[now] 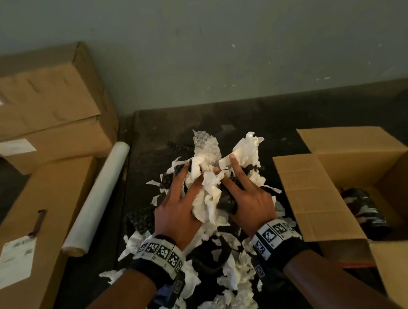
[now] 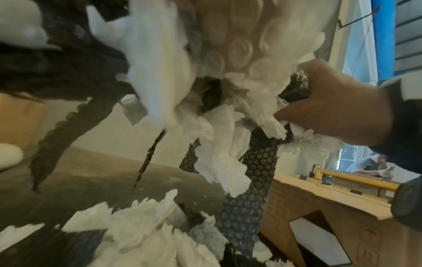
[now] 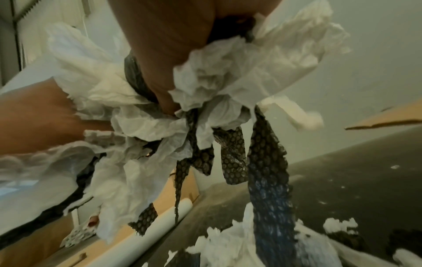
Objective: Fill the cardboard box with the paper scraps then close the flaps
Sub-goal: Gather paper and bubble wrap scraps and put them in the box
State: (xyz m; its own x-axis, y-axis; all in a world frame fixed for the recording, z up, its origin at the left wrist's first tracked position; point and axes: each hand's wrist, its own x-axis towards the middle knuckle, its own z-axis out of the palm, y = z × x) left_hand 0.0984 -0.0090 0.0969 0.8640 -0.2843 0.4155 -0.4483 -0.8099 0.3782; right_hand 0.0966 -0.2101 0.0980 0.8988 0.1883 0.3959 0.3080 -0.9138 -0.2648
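Head view: your left hand (image 1: 176, 208) and right hand (image 1: 248, 197) clasp a bundle of crumpled white paper and black bubble-wrap scraps (image 1: 208, 192) between them; the open brown cardboard box (image 1: 382, 169) stands to their right. Squeeze firmly before carrying across. Wrist views alone show strips dangling beneath.
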